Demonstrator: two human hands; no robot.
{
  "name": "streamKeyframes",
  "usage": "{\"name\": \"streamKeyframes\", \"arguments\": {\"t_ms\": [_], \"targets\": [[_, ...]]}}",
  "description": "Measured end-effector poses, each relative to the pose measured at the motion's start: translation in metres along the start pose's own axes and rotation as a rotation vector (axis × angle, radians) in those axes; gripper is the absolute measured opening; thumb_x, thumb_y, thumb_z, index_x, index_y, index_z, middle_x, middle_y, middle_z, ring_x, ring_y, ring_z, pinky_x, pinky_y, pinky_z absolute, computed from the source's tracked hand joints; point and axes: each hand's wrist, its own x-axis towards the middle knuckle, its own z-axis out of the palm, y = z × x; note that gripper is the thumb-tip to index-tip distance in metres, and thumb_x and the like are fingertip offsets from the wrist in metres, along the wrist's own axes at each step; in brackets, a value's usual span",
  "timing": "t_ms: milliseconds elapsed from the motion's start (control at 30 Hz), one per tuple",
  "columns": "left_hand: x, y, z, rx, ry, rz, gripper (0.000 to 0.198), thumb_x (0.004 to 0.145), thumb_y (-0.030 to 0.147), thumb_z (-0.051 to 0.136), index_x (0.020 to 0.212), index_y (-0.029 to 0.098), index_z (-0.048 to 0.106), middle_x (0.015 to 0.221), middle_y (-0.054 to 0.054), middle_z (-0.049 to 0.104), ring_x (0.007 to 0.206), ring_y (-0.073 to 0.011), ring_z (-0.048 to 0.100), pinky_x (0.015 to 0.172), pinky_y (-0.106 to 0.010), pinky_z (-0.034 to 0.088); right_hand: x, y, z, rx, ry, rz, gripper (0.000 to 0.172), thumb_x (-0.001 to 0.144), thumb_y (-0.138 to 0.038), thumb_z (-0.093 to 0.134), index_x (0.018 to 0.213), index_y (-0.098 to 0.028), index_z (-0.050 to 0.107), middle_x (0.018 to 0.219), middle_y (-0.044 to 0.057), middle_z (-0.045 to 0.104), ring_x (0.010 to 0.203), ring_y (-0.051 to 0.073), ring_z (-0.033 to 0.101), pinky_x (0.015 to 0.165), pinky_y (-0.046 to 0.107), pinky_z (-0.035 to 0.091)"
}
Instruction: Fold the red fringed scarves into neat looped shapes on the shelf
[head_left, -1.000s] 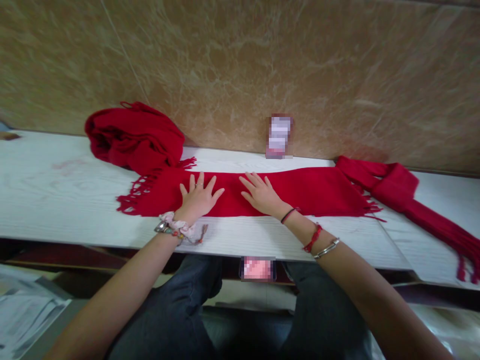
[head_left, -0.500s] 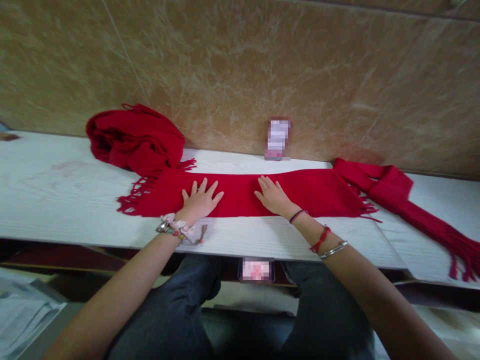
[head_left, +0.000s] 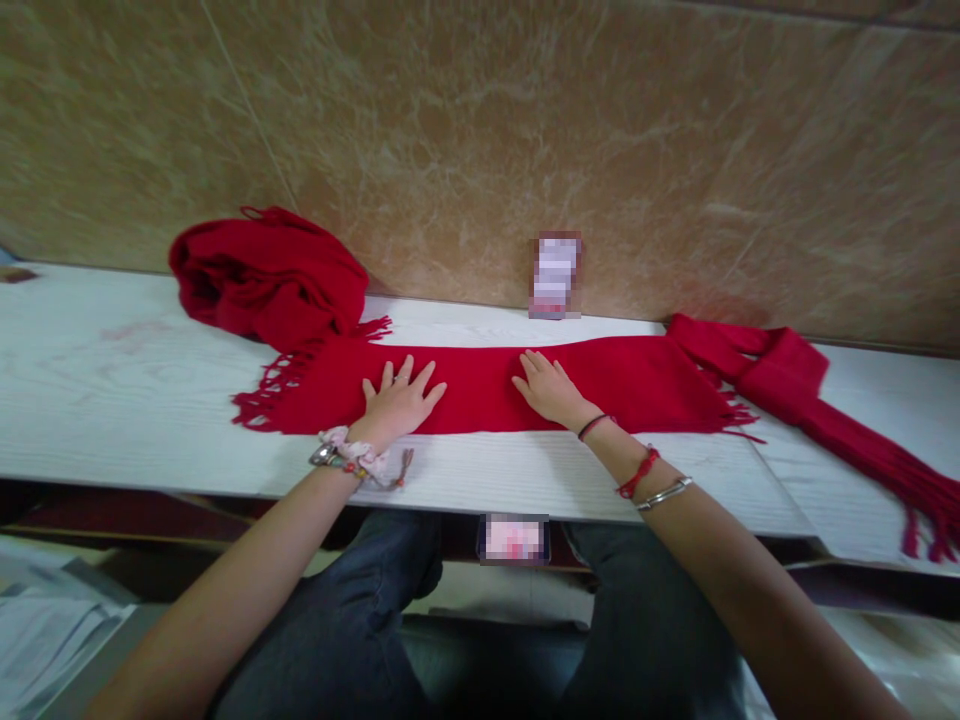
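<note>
**Both palms flat on a red scarf.** A red scarf (head_left: 480, 385) is laid out flat and lengthwise on the white table (head_left: 112, 390), btwn front and rear edges nr the middle, w/ fringe seen at both ends. It is pressed from above by both palms. The left hand (head_left: 397, 402) is set left of centre, its fingers (head_left: 406, 368) fanned wide apart. The right hand (head_left: 553, 392) is set just right of centre, its fingers flat and only slightly parted. Nothing is clamped or pinched by either hand, and a bare stretch of scarf is left btwn them.

The scarf is judged soft, light and limp, prob. a knit. No shape would be held if it were lifted at one point, and it could be dragged easily over the smooth top. It is best taken at a fringed end or at two points along a long edge, w/ both hands, so that sag is limited. The fringe is apt to be snagged.

A bunched red pile (head_left: 270, 275) is seen at the rear edge, left, touching or just beside the scarf's left fringe. A second folded scarf (head_left: 787, 375) is stretched toward the right edge. A small blurred card (head_left: 556, 275) is propped vs. the marble wall (head_left: 480, 130), rear edge, centre.
</note>
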Motion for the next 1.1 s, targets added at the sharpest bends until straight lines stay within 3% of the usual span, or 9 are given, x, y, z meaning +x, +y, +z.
{"name": "streamKeyframes", "arguments": {"t_ms": [167, 267, 367, 500, 567, 700, 800, 900, 1100], "targets": [[-0.004, 0.005, -0.004, 0.083, 0.095, 0.116, 0.057, 0.092, 0.047, 0.019, 0.143, 0.023, 0.029, 0.152, -0.011, 0.016, 0.139, -0.0341, 0.014, 0.105, -0.061, 0.017, -0.006, -0.025, 0.002, 0.037, 0.013, -0.249, 0.051, 0.094, -0.034, 0.036, 0.139, -0.013, 0.036, 0.146, 0.013, 0.033, 0.136, 0.025, 0.026, 0.109, 0.047, 0.024], [-0.004, 0.007, -0.004, 0.070, 0.024, 0.123, 0.057, 0.093, 0.048, 0.018, 0.144, 0.026, 0.025, 0.153, -0.008, 0.014, 0.139, -0.0334, 0.013, 0.105, -0.061, 0.018, -0.007, -0.030, 0.005, 0.022, -0.072, -0.356, 0.048, 0.095, -0.038, 0.032, 0.139, -0.018, 0.038, 0.147, 0.010, 0.032, 0.136, 0.025, 0.026, 0.107, 0.051, 0.024], [-0.002, 0.006, -0.003, 0.056, -0.042, 0.094, 0.058, 0.092, 0.051, 0.019, 0.145, 0.029, 0.021, 0.153, -0.006, 0.013, 0.139, -0.0345, 0.011, 0.105, -0.061, 0.018, -0.006, -0.017, 0.005, 0.003, -0.100, -0.274, 0.050, 0.095, -0.037, 0.030, 0.140, -0.015, 0.035, 0.149, 0.012, 0.028, 0.136, 0.026, 0.024, 0.106, 0.053, 0.025], [-0.002, 0.006, -0.003, 0.045, -0.043, 0.095, 0.058, 0.092, 0.051, 0.018, 0.145, 0.029, 0.021, 0.153, -0.006, 0.013, 0.139, -0.0349, 0.011, 0.105, -0.061, 0.017, -0.003, 0.003, 0.000, -0.039, -0.074, -0.017, 0.052, 0.095, -0.035, 0.032, 0.139, -0.006, 0.035, 0.147, 0.019, 0.028, 0.136, 0.029, 0.024, 0.106, 0.051, 0.025], [-0.003, 0.007, -0.004, 0.042, -0.026, 0.098, 0.058, 0.092, 0.050, 0.020, 0.145, 0.028, 0.023, 0.153, -0.007, 0.013, 0.139, -0.0353, 0.012, 0.105, -0.061, 0.018, -0.005, 0.001, -0.001, -0.042, -0.043, 0.021, 0.053, 0.095, -0.034, 0.033, 0.138, -0.004, 0.035, 0.146, 0.020, 0.029, 0.136, 0.030, 0.024, 0.107, 0.050, 0.024], [-0.004, 0.007, -0.005, 0.070, 0.087, 0.137, 0.056, 0.093, 0.047, 0.019, 0.144, 0.025, 0.026, 0.153, -0.009, 0.012, 0.139, -0.0337, 0.011, 0.105, -0.060, 0.020, -0.013, -0.025, 0.001, 0.007, 0.011, -0.187, 0.054, 0.094, -0.039, 0.033, 0.141, -0.012, 0.032, 0.149, 0.013, 0.026, 0.138, 0.029, 0.019, 0.107, 0.054, 0.021], [-0.002, 0.004, -0.004, 0.080, 0.042, 0.109, 0.056, 0.093, 0.048, 0.018, 0.144, 0.027, 0.025, 0.153, -0.008, 0.014, 0.139, -0.0338, 0.013, 0.105, -0.061, 0.020, -0.021, -0.042, 0.005, 0.026, -0.028, -0.298, 0.054, 0.094, -0.043, 0.032, 0.141, -0.016, 0.034, 0.149, 0.011, 0.029, 0.137, 0.028, 0.022, 0.108, 0.054, 0.020], [0.001, 0.001, -0.002, 0.071, -0.009, 0.087, 0.056, 0.093, 0.048, 0.019, 0.145, 0.027, 0.024, 0.153, -0.008, 0.015, 0.139, -0.0339, 0.013, 0.105, -0.061, 0.019, -0.026, -0.044, 0.006, 0.018, -0.062, -0.309, 0.052, 0.095, -0.042, 0.030, 0.140, -0.015, 0.036, 0.148, 0.011, 0.030, 0.136, 0.027, 0.025, 0.109, 0.052, 0.021], [-0.002, 0.000, -0.002, 0.063, 0.064, 0.117, 0.055, 0.093, 0.045, 0.025, 0.143, 0.023, 0.028, 0.152, -0.011, 0.018, 0.138, -0.0352, 0.017, 0.104, -0.061, 0.021, -0.040, -0.031, 0.000, 0.000, -0.032, -0.300, 0.050, 0.095, -0.036, 0.033, 0.138, -0.013, 0.038, 0.147, 0.012, 0.033, 0.135, 0.028, 0.027, 0.108, 0.050, 0.025]]}}
